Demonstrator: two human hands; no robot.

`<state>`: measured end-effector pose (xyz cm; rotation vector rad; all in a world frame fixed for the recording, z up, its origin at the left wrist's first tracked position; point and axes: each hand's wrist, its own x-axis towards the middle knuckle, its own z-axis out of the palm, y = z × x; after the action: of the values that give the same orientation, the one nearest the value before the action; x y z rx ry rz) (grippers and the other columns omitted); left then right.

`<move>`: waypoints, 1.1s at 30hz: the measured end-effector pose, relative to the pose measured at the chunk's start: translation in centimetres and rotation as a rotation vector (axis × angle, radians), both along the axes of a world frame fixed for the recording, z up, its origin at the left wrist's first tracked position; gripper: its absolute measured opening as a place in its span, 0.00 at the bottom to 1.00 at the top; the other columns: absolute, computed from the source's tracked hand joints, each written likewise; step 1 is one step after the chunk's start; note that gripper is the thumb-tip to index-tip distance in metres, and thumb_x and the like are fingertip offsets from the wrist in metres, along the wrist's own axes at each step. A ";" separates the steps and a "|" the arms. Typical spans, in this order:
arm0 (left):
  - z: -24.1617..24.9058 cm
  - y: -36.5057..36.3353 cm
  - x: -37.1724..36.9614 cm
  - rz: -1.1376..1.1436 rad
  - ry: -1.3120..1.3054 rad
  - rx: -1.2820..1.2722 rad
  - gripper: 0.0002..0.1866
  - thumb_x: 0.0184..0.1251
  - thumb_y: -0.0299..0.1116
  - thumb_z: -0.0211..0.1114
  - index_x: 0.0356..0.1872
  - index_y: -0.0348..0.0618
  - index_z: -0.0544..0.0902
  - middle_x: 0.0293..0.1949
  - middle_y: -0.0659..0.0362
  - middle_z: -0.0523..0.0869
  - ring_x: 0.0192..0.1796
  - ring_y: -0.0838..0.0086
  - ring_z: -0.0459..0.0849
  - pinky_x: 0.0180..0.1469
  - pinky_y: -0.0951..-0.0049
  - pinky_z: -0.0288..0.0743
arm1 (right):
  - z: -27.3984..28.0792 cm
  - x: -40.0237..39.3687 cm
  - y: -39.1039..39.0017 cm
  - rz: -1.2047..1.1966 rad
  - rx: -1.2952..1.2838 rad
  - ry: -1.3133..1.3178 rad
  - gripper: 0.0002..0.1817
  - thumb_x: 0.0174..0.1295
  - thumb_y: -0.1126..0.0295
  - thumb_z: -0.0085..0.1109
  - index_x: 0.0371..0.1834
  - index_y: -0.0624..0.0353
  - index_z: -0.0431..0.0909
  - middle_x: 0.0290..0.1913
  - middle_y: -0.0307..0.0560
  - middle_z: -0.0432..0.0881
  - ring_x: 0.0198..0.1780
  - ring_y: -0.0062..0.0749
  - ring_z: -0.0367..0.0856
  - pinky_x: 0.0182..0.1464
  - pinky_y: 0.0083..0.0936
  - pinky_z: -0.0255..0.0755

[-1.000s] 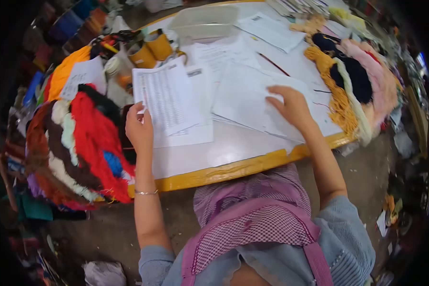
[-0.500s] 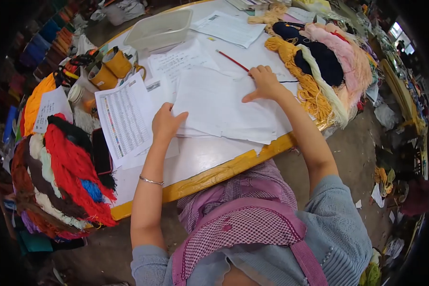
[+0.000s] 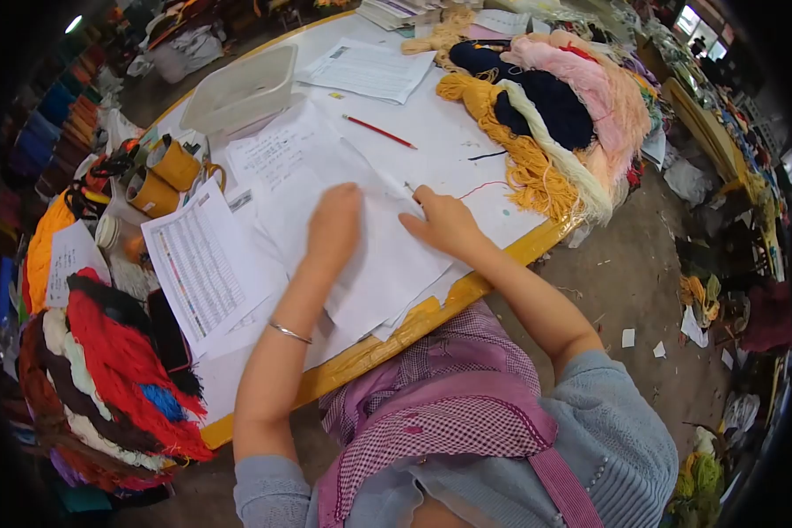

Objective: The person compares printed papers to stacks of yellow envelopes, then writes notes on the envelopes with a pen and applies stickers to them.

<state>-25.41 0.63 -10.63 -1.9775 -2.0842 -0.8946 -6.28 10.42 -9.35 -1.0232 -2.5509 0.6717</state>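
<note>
White paper sheets (image 3: 378, 273) lie stacked and slanted on the table in front of me, their lower corners near its front edge. My left hand (image 3: 334, 222) rests on the top of them, fingers curled in and mostly hidden from above. At the right side of the sheets is my right hand (image 3: 447, 224), closed around something; a small thin tip (image 3: 409, 187) shows beyond its fingers, too small to name. Farther back, apart from both hands, a red pencil (image 3: 378, 132) lies on the table. A handwritten sheet (image 3: 268, 158) sits partly under the stack.
Yarn skeins (image 3: 546, 114) cover the table's right side, more skeins (image 3: 123, 352) its left end. A printed chart (image 3: 198, 264), a dark phone (image 3: 167, 327), brown mugs (image 3: 174, 165) and a clear plastic tub (image 3: 242, 88) stand or lie to the left. Yellow tape (image 3: 396, 334) lines the front edge.
The sheets have turned to a steeper slant. My left hand has curled and moved in over them; my right hand has come nearer, away from the red pencil. The view has shifted slightly.
</note>
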 end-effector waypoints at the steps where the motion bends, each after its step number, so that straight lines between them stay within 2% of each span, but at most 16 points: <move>1: -0.7 0.6 1.4 -0.049 -0.035 0.030 0.16 0.64 0.25 0.55 0.52 0.33 0.78 0.54 0.44 0.80 0.59 0.51 0.76 0.61 0.60 0.70 | 0.0 0.0 -0.2 -0.012 0.006 0.002 0.24 0.60 0.54 0.61 0.47 0.64 0.74 0.34 0.60 0.85 0.37 0.57 0.84 0.41 0.47 0.77; 3: -1.3 0.9 3.4 -0.028 0.003 0.043 0.19 0.64 0.29 0.57 0.56 0.33 0.76 0.57 0.43 0.77 0.62 0.50 0.73 0.63 0.57 0.68 | 0.3 -0.1 -0.2 -0.070 0.111 -0.083 0.20 0.58 0.55 0.61 0.44 0.60 0.72 0.28 0.56 0.83 0.32 0.55 0.83 0.35 0.47 0.76; 5: -1.3 0.7 4.4 0.005 0.066 0.063 0.27 0.63 0.38 0.61 0.62 0.35 0.73 0.62 0.42 0.71 0.66 0.47 0.67 0.66 0.51 0.62 | 0.9 -0.2 0.3 -0.053 0.157 -0.090 0.19 0.58 0.57 0.61 0.42 0.61 0.72 0.29 0.56 0.84 0.32 0.54 0.84 0.35 0.47 0.76; 13: 0.3 0.6 4.8 0.033 0.053 -0.049 0.30 0.62 0.44 0.63 0.63 0.40 0.73 0.61 0.45 0.71 0.66 0.52 0.65 0.66 0.54 0.58 | 0.1 -1.4 3.4 -0.008 0.239 -0.123 0.14 0.59 0.63 0.58 0.39 0.62 0.71 0.28 0.56 0.84 0.31 0.55 0.84 0.33 0.47 0.75; 16: -0.3 0.6 4.7 0.043 0.062 -0.029 0.31 0.62 0.44 0.62 0.64 0.41 0.72 0.63 0.45 0.71 0.67 0.53 0.65 0.66 0.55 0.58 | 0.1 -1.4 3.6 -0.021 0.194 -0.156 0.09 0.61 0.68 0.55 0.40 0.61 0.71 0.31 0.55 0.83 0.36 0.53 0.83 0.35 0.46 0.75; 18: -0.6 0.6 4.6 0.036 0.085 -0.001 0.31 0.62 0.44 0.62 0.65 0.42 0.71 0.64 0.45 0.70 0.67 0.54 0.65 0.66 0.55 0.58 | -0.2 -0.7 2.6 0.031 0.424 0.147 0.07 0.60 0.71 0.57 0.39 0.57 0.72 0.35 0.50 0.81 0.41 0.51 0.79 0.39 0.43 0.75; 20: -0.4 0.6 4.5 0.035 0.094 -0.027 0.31 0.62 0.43 0.62 0.66 0.43 0.70 0.65 0.47 0.69 0.67 0.54 0.65 0.65 0.55 0.58 | -0.4 -0.1 2.1 0.297 0.462 0.306 0.05 0.57 0.76 0.56 0.37 0.58 0.74 0.36 0.49 0.78 0.43 0.50 0.75 0.44 0.40 0.73; 22: 0.3 0.5 4.3 0.028 0.099 -0.099 0.30 0.63 0.41 0.61 0.66 0.43 0.70 0.65 0.48 0.70 0.67 0.54 0.65 0.66 0.55 0.58 | -2.0 0.4 1.4 0.553 0.306 0.215 0.11 0.55 0.75 0.58 0.43 0.60 0.77 0.41 0.51 0.80 0.47 0.49 0.77 0.52 0.38 0.73; 26: 0.6 0.6 4.2 -0.005 0.067 -0.126 0.26 0.67 0.34 0.56 0.66 0.45 0.71 0.65 0.49 0.70 0.66 0.56 0.66 0.65 0.56 0.58 | -3.2 0.8 1.3 0.468 0.427 0.280 0.24 0.58 0.72 0.59 0.60 0.67 0.73 0.58 0.57 0.78 0.64 0.48 0.73 0.65 0.37 0.67; 29: 1.0 0.7 4.2 0.008 0.067 -0.170 0.26 0.67 0.32 0.54 0.67 0.43 0.70 0.66 0.49 0.70 0.67 0.57 0.66 0.65 0.55 0.57 | -2.3 0.4 1.8 0.431 0.444 0.187 0.26 0.62 0.68 0.57 0.63 0.68 0.70 0.64 0.56 0.73 0.67 0.48 0.69 0.67 0.40 0.64; 32: 1.0 1.2 4.4 0.023 0.189 -0.181 0.27 0.67 0.31 0.52 0.67 0.34 0.67 0.71 0.48 0.64 0.73 0.53 0.60 0.71 0.53 0.51 | -1.6 0.5 2.2 0.448 0.374 0.102 0.30 0.64 0.62 0.55 0.67 0.67 0.65 0.70 0.55 0.65 0.72 0.46 0.61 0.71 0.41 0.56; 33: 0.9 1.1 4.3 0.019 0.190 -0.190 0.27 0.67 0.31 0.52 0.67 0.34 0.67 0.71 0.48 0.64 0.73 0.53 0.60 0.71 0.53 0.51 | -1.5 0.6 2.2 0.458 0.341 0.101 0.31 0.65 0.61 0.54 0.68 0.67 0.64 0.71 0.55 0.64 0.73 0.45 0.60 0.72 0.41 0.54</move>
<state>-21.13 1.69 -9.69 -2.0369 -2.1429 -0.4979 -5.65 12.61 -10.80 -0.2893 -2.6992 0.3574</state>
